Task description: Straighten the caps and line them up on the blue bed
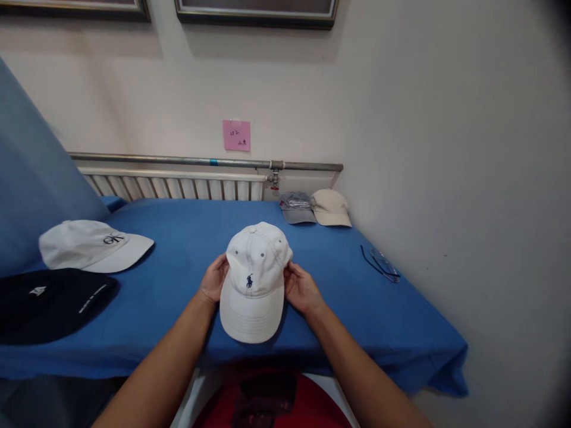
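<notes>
White cloth cap (263,270), bill toward me: I have it at the near side of the blue-covered table (178,232), though I can't tell whether it rests there or hangs just above. I'd press lightly and evenly from both sides, so the crown isn't dented. My left hand (215,278) and right hand (303,288) hold its opposite sides, fingers partly curled, the tips mostly hidden behind it. Farther off, to the right, lie the glasses (382,265); beyond them, the grey cap (298,208) sits beside the cream cap (331,208).
</notes>
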Action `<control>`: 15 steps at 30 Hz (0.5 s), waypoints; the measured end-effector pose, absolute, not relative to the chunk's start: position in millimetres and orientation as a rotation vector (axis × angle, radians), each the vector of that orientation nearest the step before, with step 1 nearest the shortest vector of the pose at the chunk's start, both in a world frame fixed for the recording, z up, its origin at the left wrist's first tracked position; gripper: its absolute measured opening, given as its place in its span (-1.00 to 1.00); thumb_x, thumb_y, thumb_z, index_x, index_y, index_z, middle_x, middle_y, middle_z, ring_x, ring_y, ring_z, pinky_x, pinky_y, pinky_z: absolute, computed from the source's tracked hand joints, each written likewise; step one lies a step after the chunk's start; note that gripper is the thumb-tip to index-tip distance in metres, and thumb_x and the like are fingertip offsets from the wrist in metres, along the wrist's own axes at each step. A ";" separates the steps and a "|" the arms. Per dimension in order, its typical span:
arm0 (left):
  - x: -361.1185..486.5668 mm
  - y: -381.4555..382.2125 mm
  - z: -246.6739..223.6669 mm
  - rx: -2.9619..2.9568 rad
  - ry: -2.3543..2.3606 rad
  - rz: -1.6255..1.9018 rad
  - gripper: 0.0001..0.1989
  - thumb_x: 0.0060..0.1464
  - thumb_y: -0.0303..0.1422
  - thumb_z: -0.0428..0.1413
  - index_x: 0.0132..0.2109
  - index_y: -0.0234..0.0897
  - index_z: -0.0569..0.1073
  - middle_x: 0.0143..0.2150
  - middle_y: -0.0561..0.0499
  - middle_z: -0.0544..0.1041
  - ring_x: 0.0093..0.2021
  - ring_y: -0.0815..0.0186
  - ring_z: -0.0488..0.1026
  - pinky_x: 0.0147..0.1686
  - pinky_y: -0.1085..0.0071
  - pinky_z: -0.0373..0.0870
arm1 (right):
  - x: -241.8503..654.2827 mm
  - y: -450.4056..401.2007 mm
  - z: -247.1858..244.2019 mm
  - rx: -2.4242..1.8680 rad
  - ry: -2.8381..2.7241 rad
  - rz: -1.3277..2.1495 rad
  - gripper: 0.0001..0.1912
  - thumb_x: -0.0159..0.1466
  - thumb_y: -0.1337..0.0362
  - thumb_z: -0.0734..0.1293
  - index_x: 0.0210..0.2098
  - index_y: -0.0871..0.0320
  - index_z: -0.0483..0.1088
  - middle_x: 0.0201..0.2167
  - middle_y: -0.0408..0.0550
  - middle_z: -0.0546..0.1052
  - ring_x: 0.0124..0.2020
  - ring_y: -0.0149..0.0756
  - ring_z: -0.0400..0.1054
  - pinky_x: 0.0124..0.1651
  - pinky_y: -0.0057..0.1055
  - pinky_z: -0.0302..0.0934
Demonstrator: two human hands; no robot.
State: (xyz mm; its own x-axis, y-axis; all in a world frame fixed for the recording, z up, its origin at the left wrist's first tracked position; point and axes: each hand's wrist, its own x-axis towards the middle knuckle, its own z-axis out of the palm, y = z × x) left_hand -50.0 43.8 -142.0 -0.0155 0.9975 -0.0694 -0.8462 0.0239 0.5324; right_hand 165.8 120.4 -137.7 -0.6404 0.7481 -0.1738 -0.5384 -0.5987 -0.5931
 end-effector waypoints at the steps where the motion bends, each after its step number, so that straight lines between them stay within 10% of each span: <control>1: -51.3 43.5 -143.2 0.386 0.490 1.522 -0.68 0.16 -0.36 -0.05 -0.20 -0.39 0.58 -0.28 -0.14 0.66 0.06 0.03 0.50 0.19 0.11 0.28 | 165.5 120.6 -138.0 -0.536 -0.649 2.237 -0.81 0.30 0.36 0.24 -0.39 0.14 0.46 -0.49 -0.15 0.60 -0.46 -0.40 0.48 -0.30 -0.47 0.35; 15: -53.9 38.3 -150.9 0.426 0.417 1.496 -0.77 0.01 -0.36 0.12 -0.22 -0.36 0.59 -0.24 -0.15 0.66 0.14 -0.02 0.43 0.21 0.11 0.25 | 162.9 121.7 -141.7 -0.570 -0.687 2.247 -0.87 0.24 0.33 0.29 -0.42 0.10 0.45 -0.50 -0.17 0.59 -0.42 -0.31 0.47 -0.25 -0.38 0.32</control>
